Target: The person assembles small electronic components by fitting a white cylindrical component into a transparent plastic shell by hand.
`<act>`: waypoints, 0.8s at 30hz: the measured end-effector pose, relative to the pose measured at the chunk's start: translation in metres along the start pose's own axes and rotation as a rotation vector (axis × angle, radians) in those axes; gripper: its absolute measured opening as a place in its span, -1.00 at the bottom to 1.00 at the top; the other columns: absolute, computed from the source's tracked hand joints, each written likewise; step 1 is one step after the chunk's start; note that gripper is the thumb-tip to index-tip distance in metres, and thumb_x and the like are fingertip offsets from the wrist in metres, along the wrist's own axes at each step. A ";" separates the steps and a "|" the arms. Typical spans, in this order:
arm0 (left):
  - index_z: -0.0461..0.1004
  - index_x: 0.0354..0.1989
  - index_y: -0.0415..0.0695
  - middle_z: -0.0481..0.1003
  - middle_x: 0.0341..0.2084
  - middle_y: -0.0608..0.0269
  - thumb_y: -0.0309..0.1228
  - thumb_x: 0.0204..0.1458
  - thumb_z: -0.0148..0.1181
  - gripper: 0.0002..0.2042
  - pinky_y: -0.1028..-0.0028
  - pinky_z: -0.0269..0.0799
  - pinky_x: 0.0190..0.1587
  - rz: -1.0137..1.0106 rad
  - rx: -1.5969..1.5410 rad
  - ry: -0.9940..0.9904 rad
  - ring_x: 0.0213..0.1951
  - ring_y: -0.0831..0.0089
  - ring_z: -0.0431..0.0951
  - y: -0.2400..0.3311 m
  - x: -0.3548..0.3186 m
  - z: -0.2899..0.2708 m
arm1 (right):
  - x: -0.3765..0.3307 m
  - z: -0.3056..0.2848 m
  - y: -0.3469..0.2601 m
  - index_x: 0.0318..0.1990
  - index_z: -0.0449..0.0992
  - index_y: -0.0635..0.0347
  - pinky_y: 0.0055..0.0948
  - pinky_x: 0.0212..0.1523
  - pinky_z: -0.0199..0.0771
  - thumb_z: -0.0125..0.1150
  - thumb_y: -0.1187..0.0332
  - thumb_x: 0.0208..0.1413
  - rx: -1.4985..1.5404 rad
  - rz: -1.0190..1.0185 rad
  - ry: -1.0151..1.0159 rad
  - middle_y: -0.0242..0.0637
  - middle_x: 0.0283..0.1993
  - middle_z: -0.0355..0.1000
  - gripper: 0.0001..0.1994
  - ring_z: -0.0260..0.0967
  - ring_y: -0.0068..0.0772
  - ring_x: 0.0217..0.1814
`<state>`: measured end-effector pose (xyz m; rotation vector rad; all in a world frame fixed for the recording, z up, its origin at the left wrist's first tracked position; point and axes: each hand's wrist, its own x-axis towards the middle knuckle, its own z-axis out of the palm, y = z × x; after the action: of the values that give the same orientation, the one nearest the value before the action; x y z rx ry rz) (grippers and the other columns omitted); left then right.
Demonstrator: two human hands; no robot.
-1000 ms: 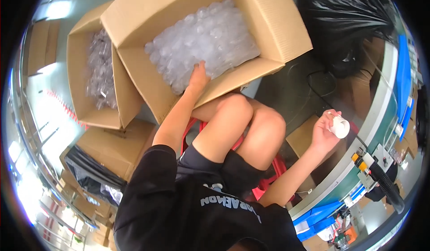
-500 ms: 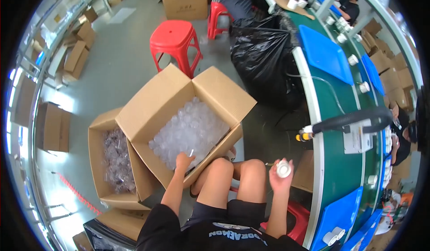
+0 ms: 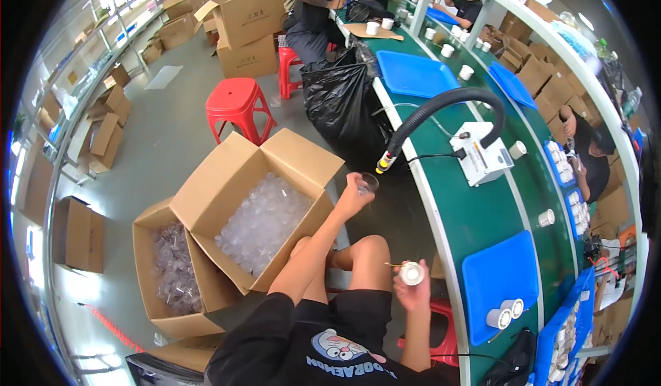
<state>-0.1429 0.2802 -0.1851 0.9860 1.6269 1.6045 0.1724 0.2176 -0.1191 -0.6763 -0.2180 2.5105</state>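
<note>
White cylinder (image 3: 412,274) in the right grip (image 3: 414,292), clear cup (image 3: 370,182) in the left grip (image 3: 354,196), near a yellow-tipped nozzle (image 3: 385,161).

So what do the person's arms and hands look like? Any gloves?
No gloves show on the bare left hand or bare right hand. The left forearm and right forearm are uncovered too, with no watch visible. A short, plain black fabric sleeve covers the upper left arm.

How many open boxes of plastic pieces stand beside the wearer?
2: one box left of the left hand, the other box farther left, partly hidden by the first. Others may be hidden.
</note>
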 end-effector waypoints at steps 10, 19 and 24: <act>0.15 0.19 -0.24 0.37 -0.04 0.12 -0.45 -0.07 0.36 -0.35 0.37 0.38 0.07 -0.081 -0.519 -0.004 0.00 0.35 0.44 0.022 -0.035 0.005 | -0.020 -0.028 0.053 -0.12 0.53 0.23 -0.26 -0.27 0.54 -0.01 0.11 0.24 0.109 -0.033 0.060 -0.01 -0.13 0.52 -0.64 0.49 -0.07 -0.17; 0.14 0.25 -0.19 0.39 0.01 0.06 -0.55 0.01 0.24 -0.40 0.33 0.39 0.10 -0.394 -0.490 -0.172 0.02 0.30 0.46 0.087 -0.216 -0.095 | 0.021 0.075 0.038 -0.03 0.44 0.36 -0.11 0.05 0.53 -0.14 -0.01 0.33 -0.133 -0.036 -0.100 -0.03 -0.12 0.53 -0.49 0.51 -0.06 -0.04; 0.10 0.28 -0.18 0.39 0.03 0.07 -0.43 0.12 0.13 -0.45 0.31 0.35 0.06 -0.325 -0.518 0.063 0.01 0.28 0.47 0.105 -0.306 -0.123 | 0.020 0.075 0.065 0.04 0.40 0.32 -0.48 -0.51 0.51 -0.14 0.03 0.35 -0.410 0.100 -0.201 -0.15 -0.27 0.49 -0.53 0.47 -0.40 -0.42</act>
<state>-0.0837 -0.0488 -0.0934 0.3854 1.2304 1.7084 0.0909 0.1718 -0.0805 -0.5977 -0.8068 2.6551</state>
